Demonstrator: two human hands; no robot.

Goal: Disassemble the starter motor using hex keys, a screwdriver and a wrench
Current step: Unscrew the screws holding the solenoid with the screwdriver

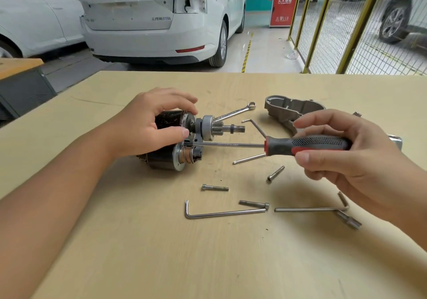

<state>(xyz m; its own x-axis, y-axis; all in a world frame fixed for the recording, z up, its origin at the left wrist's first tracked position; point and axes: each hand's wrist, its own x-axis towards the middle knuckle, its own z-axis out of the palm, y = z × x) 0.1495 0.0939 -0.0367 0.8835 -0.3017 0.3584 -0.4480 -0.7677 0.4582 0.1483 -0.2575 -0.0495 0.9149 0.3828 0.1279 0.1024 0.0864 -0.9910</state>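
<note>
The black starter motor (161, 160) lies on its side on the wooden table (138, 241), its pinion shaft (228, 128) pointing right. My left hand (152, 123) grips the motor body from above, thumb near the shaft end. My right hand (342, 157) holds the red and grey handle of a screwdriver (307, 143); its blade runs left and its tip touches the motor's front plate between the two cylinders. A combination wrench (235, 113) lies behind the shaft. The removed aluminium nose housing (291, 109) rests at the back right.
Three hex keys (221, 213) (309, 209) (255, 125) and several loose long bolts (215, 188) (276, 173) lie scattered on the table in front of the motor. White cars (150, 21) and a yellow mesh fence (346, 25) stand beyond the far table edge.
</note>
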